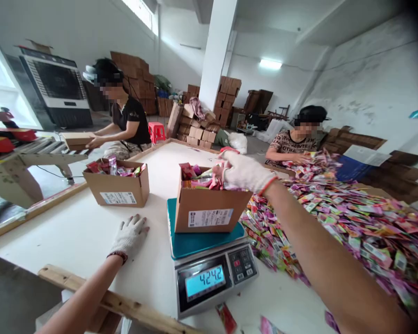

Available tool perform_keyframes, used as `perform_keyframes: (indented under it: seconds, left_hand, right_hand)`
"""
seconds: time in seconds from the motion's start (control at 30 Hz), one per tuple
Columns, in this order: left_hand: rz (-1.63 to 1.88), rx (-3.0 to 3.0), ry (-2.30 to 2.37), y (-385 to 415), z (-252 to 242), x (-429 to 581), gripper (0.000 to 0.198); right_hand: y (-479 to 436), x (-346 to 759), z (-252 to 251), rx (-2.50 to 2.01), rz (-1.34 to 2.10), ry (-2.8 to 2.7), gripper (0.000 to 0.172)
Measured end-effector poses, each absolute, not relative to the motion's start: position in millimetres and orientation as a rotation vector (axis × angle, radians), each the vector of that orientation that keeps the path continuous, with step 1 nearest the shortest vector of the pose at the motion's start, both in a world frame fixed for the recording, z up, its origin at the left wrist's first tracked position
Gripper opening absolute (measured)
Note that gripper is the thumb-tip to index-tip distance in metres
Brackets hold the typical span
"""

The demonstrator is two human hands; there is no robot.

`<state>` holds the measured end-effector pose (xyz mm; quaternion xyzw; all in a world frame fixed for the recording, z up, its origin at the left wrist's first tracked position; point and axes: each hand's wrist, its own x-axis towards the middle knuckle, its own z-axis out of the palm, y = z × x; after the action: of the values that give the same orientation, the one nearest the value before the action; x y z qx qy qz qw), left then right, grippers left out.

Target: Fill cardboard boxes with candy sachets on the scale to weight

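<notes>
My left hand (130, 235), in a white knit glove, lies on the white tabletop with its fingers spread and holds nothing. My right hand (247, 172), gloved too, is over the right end of an open cardboard box (209, 211). Its fingers bend around a small packet (225, 163) at the box top, partly hidden by the glove. Colourful small packets (198, 174) fill this box. It stands on the teal pan (172, 232) of a digital scale (216, 278), whose display reads 424.2 or similar. A second filled box (120, 185) is beyond my left hand.
A large heap of packets (362, 232) spreads over the right side. Loose packets (226, 317) lie by the scale. Wooden strips (125, 306) edge the table. One co-worker (132, 120) holds a carton by a roller conveyor (45, 148); another person (292, 144) handles packets behind the heap.
</notes>
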<state>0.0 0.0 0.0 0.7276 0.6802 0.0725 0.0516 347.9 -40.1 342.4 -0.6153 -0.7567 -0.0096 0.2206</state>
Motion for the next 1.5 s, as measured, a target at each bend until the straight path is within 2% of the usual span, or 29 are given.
perform_keyframes:
  seconds: [0.03,0.13,0.17,0.33,0.4,0.47,0.57,0.63,0.7,0.8,0.9,1.07,1.2,1.33,1.43,1.5]
  left_hand:
    - [0.226,2.206,2.071,1,-1,-1,0.057]
    - [0.226,2.197,2.066,2,-3,-2,0.057]
    - [0.213,2.195,2.063,3,-3,-3,0.058]
    - [0.188,2.217,2.056,3,-4,-3,0.058]
    - [0.206,2.218,2.066,3,-6,-2,0.058]
    - [0.209,2.211,2.073,3,-7,-2,0.057]
    - [0.201,2.214,2.066,4,-8,-2,0.058]
    - [0.199,2.218,2.062,5,-8,-2,0.058]
    - [0.200,2.223,2.062,5,-8,-2,0.059]
    - [0.196,2.234,2.064,4,-7,-2,0.059]
    - [0.209,2.240,2.076,3,-7,-3,0.058]
    - [0.221,2.256,2.084,5,-8,-4,0.058]
    - [0.235,2.271,2.083,5,-7,-3,0.057]
    - [0.283,2.263,2.061,4,-6,-3,0.056]
    - [0.271,2.261,2.040,5,-9,-3,0.059]
    - [0.264,2.258,2.031,5,-10,-3,0.060]
  right_hand:
    - [-34,337,345,-1.729,0.006,-2.163,0.041]
    - [-22,319,347,-1.795,0.103,-2.319,0.009]
    - [-21,317,346,-1.798,0.109,-2.328,0.003]
    - [-31,343,354,-1.693,0.207,-2.083,0.009]
    - [-44,369,361,-1.674,0.186,-1.912,0.017]
    - [-61,400,370,-1.743,-0.005,-1.790,0.020]
    - [-85,439,379,-2.015,-0.520,-1.679,0.019]
    - [-94,450,378,-2.101,-0.701,-1.663,0.026]
    - [-93,446,372,-2.061,-0.509,-1.760,0.034]
    - [-72,424,355,-1.924,-0.120,-1.966,0.037]
    - [-39,404,341,-1.872,-0.140,-2.093,0.034]
    - [-7,396,337,-1.875,-0.112,-2.205,0.002]
    - [-18,412,350,-1.814,-0.055,-2.051,0.013]
    - [-48,454,366,-1.841,-0.219,-1.797,0.018]
    - [-72,501,373,-1.983,-0.501,-1.601,0.024]
    - [-85,530,374,-2.084,-0.722,-1.449,0.034]
